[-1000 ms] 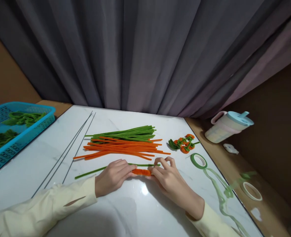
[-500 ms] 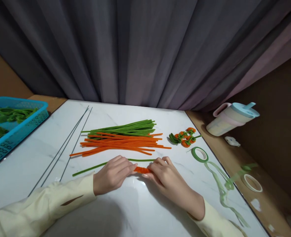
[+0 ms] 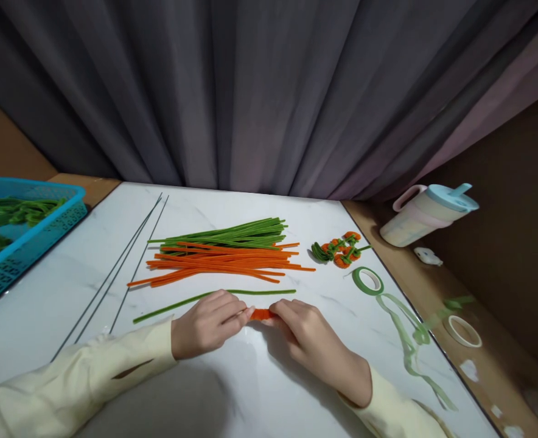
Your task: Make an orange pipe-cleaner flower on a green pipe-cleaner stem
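Head view: left hand (image 3: 207, 323) and right hand (image 3: 305, 336), fingertips pinched on a short orange pipe cleaner coil (image 3: 262, 314).
Handling: light, fuzzy, bendable; best gripped at both ends.

orange pipe cleaner (image 3: 262, 314), short, flat between hands

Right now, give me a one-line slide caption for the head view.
Both hands, left hand and right hand, pinch a short orange pipe cleaner on a white table.

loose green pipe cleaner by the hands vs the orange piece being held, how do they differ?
The green pipe cleaner lies long and straight on the table, untouched; the orange piece is short, bunched, pinched between the left hand and right hand. Colours differ. Both look fuzzy.
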`<state>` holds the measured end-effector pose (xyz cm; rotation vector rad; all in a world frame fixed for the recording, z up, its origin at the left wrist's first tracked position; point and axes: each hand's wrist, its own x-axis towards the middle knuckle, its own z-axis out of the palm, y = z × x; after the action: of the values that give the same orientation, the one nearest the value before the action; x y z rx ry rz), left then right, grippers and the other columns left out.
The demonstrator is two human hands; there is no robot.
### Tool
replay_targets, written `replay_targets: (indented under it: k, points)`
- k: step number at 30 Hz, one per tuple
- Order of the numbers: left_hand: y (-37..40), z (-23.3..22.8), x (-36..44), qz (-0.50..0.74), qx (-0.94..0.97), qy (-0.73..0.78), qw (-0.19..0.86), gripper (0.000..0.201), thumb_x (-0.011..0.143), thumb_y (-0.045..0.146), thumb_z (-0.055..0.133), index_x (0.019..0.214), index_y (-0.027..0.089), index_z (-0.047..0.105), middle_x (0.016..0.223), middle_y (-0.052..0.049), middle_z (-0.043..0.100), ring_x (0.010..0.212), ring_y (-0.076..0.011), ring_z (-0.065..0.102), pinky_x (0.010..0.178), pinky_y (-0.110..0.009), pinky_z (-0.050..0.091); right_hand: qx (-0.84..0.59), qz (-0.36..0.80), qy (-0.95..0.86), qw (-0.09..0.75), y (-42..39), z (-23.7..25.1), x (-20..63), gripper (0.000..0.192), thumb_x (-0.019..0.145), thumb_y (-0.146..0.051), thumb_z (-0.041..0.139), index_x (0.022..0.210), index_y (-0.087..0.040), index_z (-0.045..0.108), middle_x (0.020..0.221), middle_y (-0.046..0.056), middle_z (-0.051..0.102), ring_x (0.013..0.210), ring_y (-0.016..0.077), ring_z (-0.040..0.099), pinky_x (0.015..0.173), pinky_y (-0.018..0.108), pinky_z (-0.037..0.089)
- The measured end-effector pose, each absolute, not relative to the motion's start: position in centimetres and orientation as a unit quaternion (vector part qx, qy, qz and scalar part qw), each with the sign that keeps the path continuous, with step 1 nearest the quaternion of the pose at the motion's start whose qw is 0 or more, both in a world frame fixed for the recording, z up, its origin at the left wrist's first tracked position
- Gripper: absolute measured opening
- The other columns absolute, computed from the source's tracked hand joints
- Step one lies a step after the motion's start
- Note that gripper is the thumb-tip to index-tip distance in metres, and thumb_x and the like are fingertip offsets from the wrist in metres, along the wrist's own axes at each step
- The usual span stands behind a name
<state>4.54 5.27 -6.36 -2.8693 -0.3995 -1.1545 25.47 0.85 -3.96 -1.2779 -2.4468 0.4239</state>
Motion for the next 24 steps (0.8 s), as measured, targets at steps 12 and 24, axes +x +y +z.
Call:
replay_targets:
  k: [12, 24]
  points:
    - [5.75, -7.22, 4.34, -0.385, -0.850, -0.268, -0.241, 0.007, 0.089, 0.020, 0.053, 0.086, 0.015, 0.057, 0.073, -0.003, 0.060, 0.070, -0.0137, 0.052, 0.067, -0.028, 0.043, -0.394, -0.045, -0.886, 0.239, 1.18, -3.71, 26.09, 0.025, 0.077, 0.000, 0.032, 0.086, -0.014, 0.050, 0.065, 0.003, 0.050, 0.056, 0.0171, 0.039, 0.052, 0.027, 0.026]
    - [5.57, -6.98, 4.58, -0.374, -0.883, -0.247, -0.139, 0.010, 0.091, 0.015, 0.046, 0.088, 0.013, 0.055, 0.071, -0.005, 0.060, 0.066, -0.0147, 0.049, 0.065, -0.030, 0.038, -0.437, 0.024, -0.871, 0.221, 1.14, -4.46, 25.95, 0.024, 0.081, 0.000, 0.031, 0.084, -0.015, 0.049, 0.065, 0.004, 0.053, 0.055, 0.0164, 0.046, 0.051, 0.025, 0.031]
